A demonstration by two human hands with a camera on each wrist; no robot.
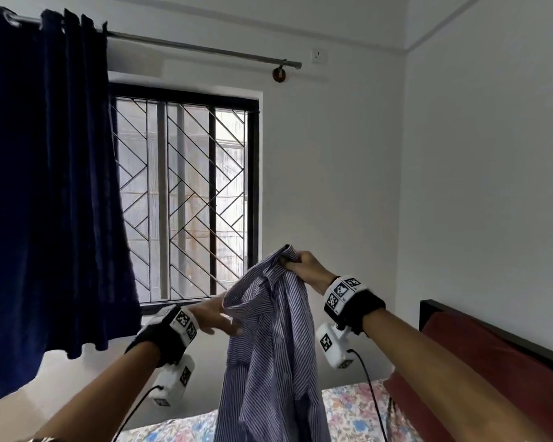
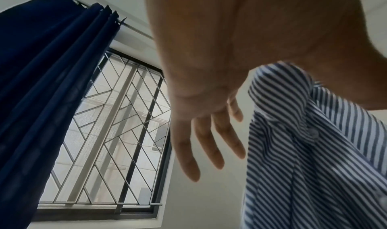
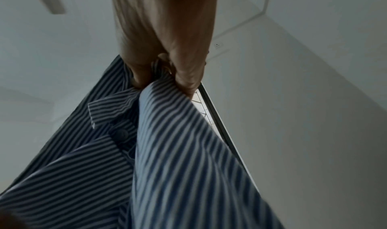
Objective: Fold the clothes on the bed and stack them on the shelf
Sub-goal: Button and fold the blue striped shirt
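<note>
1 hand only carries our striped shirt [image 1: 270, 346]: the right hand [image 1: 304, 266] clenches its shoulder, above the bed [image 1: 351, 406]. Our left hand [image 1: 214, 315], fingers loose, touches the collar; if it misses, the shirt may twist or slip. Beyond the shirt, the curtain [image 1: 51, 193] and window [image 1: 186, 193] stand clear.

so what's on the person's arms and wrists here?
Bare forearms, no sleeves. Each wrist has a black strap with white blocks bearing black-and-white square tags. A white camera pod with more tags hangs under each wrist, trailing a black cable. The left hand and right hand are ungloved.
</note>
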